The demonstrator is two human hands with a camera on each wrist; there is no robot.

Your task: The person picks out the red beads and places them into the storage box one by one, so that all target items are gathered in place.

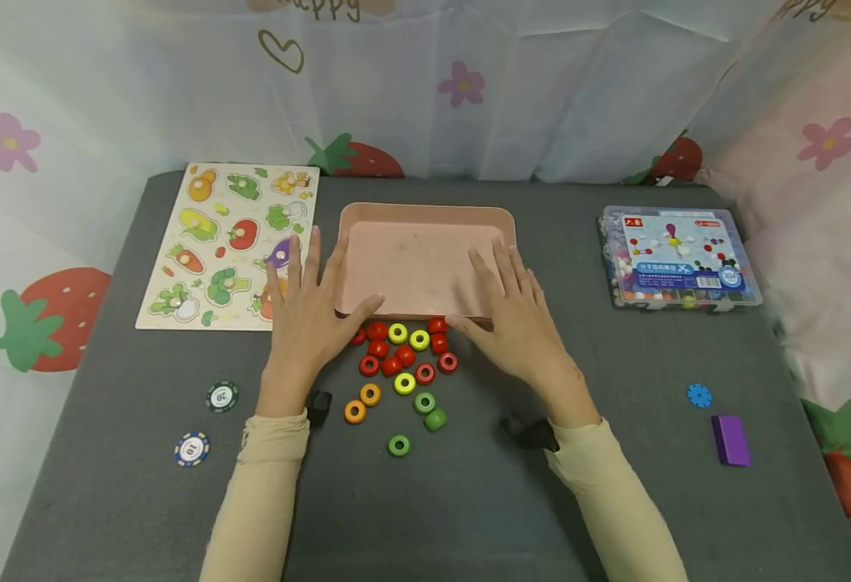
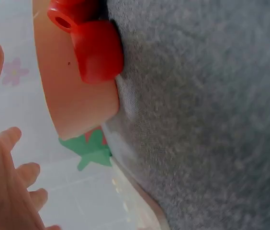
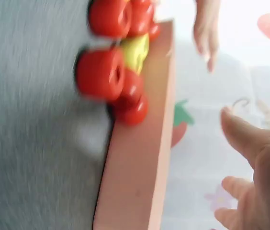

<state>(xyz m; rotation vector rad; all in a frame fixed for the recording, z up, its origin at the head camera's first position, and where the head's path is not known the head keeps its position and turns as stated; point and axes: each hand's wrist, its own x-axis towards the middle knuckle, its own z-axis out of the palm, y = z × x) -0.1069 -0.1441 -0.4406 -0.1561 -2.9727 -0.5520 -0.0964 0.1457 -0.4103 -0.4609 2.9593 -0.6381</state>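
A shallow pink tray (image 1: 425, 259) lies on the grey table, and several red, yellow, orange and green beads (image 1: 405, 383) are spread in front of its near side. My left hand (image 1: 312, 315) hovers by the tray's left end with fingers spread, partly over the vegetable board. Over the right end is my right hand (image 1: 520, 323), its fingers spread too and holding nothing. Red beads (image 2: 97, 50) sit against the tray wall (image 2: 75, 91) in the left wrist view. The right wrist view shows red beads (image 3: 101, 74) and a yellow one beside the same wall.
A board with vegetable pictures (image 1: 207, 267) lies at left, with two poker chips (image 1: 221, 397) nearer the front. To the right are a clear case of molecule-model parts (image 1: 680, 259), a blue disc (image 1: 699, 395) and a purple block (image 1: 730, 440). A printed curtain (image 1: 425, 97) hangs behind.
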